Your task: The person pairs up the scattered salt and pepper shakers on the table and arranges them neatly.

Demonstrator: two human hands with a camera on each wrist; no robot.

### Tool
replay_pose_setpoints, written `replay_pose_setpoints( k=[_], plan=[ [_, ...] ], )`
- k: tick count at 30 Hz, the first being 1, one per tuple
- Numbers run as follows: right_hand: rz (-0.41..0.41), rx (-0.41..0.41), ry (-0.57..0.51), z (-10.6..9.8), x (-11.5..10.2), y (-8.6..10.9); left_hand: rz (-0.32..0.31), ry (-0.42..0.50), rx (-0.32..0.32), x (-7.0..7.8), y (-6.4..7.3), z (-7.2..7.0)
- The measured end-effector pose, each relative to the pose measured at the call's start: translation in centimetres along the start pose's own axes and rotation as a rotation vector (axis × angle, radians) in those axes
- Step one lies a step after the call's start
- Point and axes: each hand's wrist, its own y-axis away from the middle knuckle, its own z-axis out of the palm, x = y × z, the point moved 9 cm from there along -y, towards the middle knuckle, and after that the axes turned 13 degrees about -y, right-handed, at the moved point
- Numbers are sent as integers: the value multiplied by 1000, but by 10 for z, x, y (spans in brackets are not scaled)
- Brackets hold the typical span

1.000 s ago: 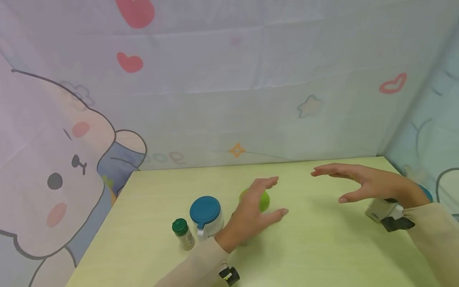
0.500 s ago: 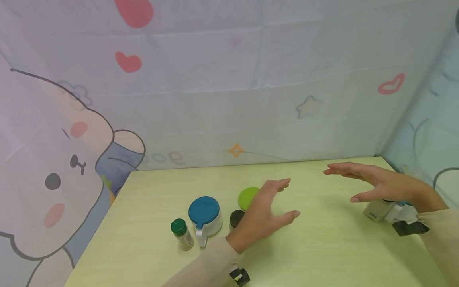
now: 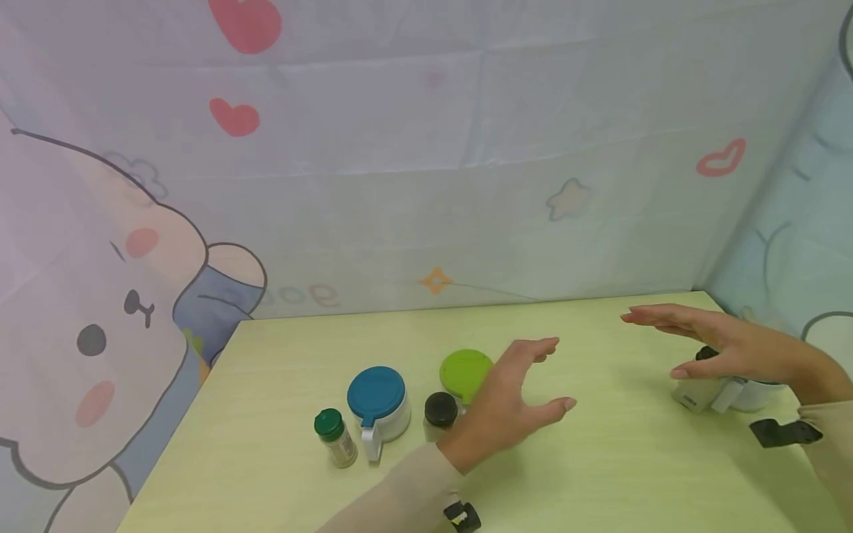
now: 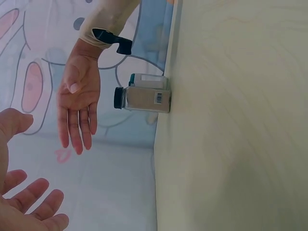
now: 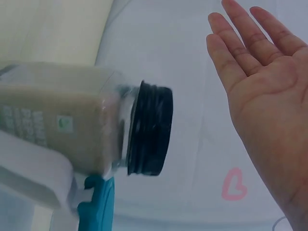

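My left hand (image 3: 503,411) hovers over the middle of the table, fingers extended and thumb apart, holding nothing. Beside it stand a black-capped spice jar (image 3: 440,411) and a container with a lime-green lid (image 3: 465,372), both partly covered by the hand. My right hand (image 3: 746,352) is likewise raised with straight fingers above the right side. Under it is a clear square spice bottle (image 5: 57,125) with pale powder and a black cap (image 5: 150,129). Close against that bottle is a white handled jar (image 3: 753,396), whose teal lid (image 5: 98,207) shows in the right wrist view.
Left of my left hand stand a white handled jar with a blue lid (image 3: 376,392) and a small green-capped shaker (image 3: 335,438). A printed cloth (image 3: 400,148) hangs behind the pale yellow-green table (image 3: 586,474), with another cloth along the right side.
Both hands have drifted to the right, still held apart. The black-capped jar and lime-green lid near my left hand have come into fuller view, as has the right-hand bottle. The containers stay put.
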Motion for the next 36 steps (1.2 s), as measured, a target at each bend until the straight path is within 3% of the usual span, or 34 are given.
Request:
replay_pose_setpoints(
  k=[20,26,36],
  plan=[
    [-2,18,-26,-15,28,31,49,28,-3,5,-14,22],
    [-29,16,-42,-18,31,39,30,50,-14,0,-16,29],
    [9,44,-44,-23,36,51,7,103,-43,-3,-22,43]
  ],
)
